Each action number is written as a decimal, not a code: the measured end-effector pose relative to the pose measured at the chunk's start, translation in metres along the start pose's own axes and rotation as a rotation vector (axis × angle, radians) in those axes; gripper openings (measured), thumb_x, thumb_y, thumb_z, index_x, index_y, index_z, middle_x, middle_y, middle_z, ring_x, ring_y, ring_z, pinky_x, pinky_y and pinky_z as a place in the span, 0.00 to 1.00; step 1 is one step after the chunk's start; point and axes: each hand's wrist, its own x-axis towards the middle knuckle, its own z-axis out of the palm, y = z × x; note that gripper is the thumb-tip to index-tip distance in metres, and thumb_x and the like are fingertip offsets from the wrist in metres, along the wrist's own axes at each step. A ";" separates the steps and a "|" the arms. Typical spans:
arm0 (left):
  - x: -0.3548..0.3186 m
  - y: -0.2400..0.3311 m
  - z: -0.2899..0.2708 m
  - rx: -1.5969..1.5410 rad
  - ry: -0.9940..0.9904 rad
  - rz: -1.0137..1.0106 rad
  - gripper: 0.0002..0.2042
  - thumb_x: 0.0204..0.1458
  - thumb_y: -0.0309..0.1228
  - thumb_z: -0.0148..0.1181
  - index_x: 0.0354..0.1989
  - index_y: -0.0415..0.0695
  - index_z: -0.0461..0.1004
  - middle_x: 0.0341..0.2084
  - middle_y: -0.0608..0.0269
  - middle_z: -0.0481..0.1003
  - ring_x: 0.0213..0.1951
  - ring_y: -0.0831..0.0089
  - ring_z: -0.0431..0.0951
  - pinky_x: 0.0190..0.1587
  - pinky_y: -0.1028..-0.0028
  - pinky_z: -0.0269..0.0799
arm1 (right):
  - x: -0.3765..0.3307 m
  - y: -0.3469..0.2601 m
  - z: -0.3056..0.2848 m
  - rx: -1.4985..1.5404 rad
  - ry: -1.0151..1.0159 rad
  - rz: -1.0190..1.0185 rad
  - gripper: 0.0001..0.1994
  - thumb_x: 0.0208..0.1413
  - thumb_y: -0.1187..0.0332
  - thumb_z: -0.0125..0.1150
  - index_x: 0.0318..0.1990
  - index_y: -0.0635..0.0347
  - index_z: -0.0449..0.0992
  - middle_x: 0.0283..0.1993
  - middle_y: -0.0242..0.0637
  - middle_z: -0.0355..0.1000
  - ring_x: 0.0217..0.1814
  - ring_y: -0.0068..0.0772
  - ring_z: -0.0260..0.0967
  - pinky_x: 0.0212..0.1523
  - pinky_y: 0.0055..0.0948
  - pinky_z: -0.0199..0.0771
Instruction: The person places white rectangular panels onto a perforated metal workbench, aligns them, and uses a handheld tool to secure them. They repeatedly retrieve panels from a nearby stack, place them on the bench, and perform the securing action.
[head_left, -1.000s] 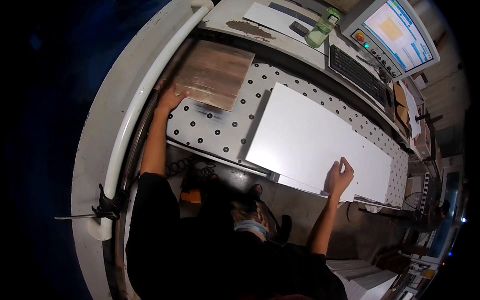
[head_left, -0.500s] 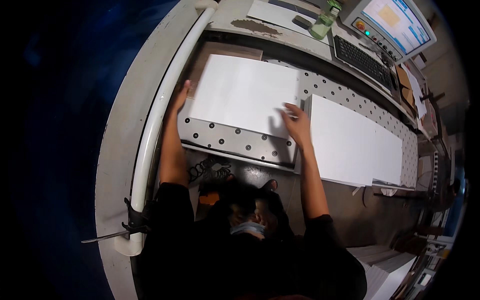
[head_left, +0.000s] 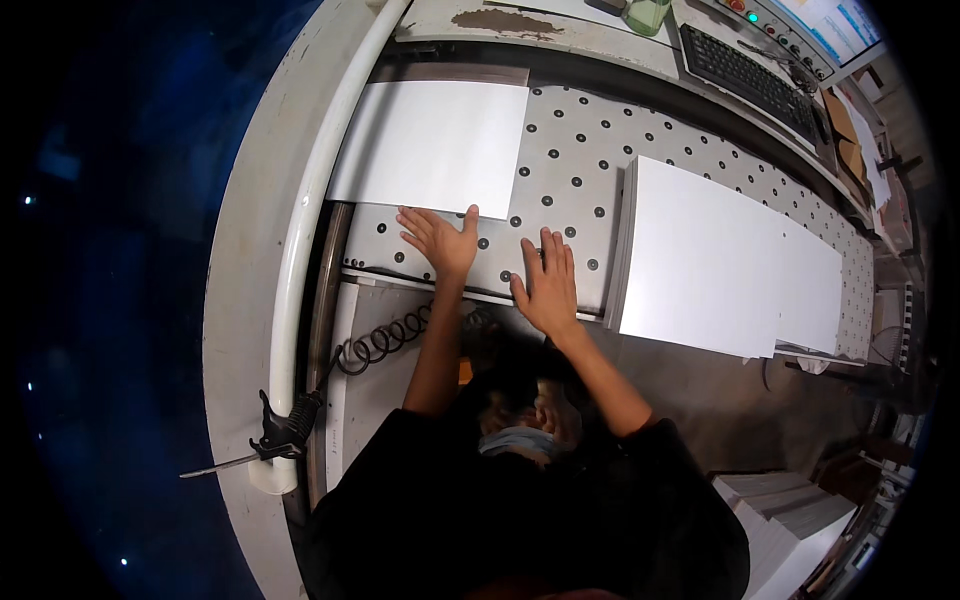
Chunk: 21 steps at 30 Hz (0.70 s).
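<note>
A stack of white paper sheets (head_left: pixel 435 140) lies at the left end of a grey machine table (head_left: pixel 555 205) dotted with black round studs. Along the near edge of that stack is my left hand (head_left: pixel 440 240), fingers spread and thumb out, holding nothing. Whether its fingertips touch the paper I cannot tell. To its right, my right hand (head_left: pixel 548 285) reaches flat over the table's near side with fingers stretched and nothing in it. A second, larger stack of white sheets (head_left: pixel 710 260) rests farther right, apart from both hands.
A white rail (head_left: pixel 320 180) runs along the left, with a black air gun (head_left: pixel 285 430) hanging on it and a coiled black hose (head_left: pixel 385 340) nearby. Beyond the table are a keyboard (head_left: pixel 745 85), a screen (head_left: pixel 830 25) and a green bottle (head_left: pixel 647 15). More paper (head_left: pixel 790 540) is stacked low at right.
The left stack has shifted left, deeper toward the rail. My left hand has come from its left side to its near edge; my right hand has drawn back toward me.
</note>
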 end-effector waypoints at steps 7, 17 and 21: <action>0.052 0.013 0.013 0.026 0.011 -0.082 0.61 0.51 0.67 0.56 0.70 0.18 0.39 0.71 0.21 0.29 0.74 0.35 0.21 0.71 0.39 0.17 | 0.002 0.002 -0.001 0.015 -0.005 -0.003 0.32 0.57 0.60 0.61 0.67 0.64 0.63 0.72 0.65 0.51 0.77 0.67 0.44 0.75 0.59 0.43; 0.136 -0.017 -0.007 0.125 -0.022 -0.159 0.62 0.43 0.70 0.63 0.71 0.25 0.46 0.71 0.26 0.40 0.73 0.32 0.34 0.69 0.33 0.32 | 0.005 0.007 0.001 0.068 0.013 0.008 0.32 0.55 0.62 0.63 0.66 0.64 0.63 0.73 0.64 0.50 0.77 0.67 0.44 0.74 0.59 0.45; 0.171 -0.057 -0.027 -0.054 -0.077 -0.120 0.60 0.42 0.68 0.65 0.73 0.33 0.48 0.70 0.32 0.54 0.71 0.38 0.53 0.71 0.45 0.43 | 0.006 0.004 -0.001 0.057 -0.015 0.024 0.32 0.55 0.62 0.63 0.66 0.63 0.63 0.73 0.64 0.50 0.77 0.66 0.44 0.74 0.59 0.45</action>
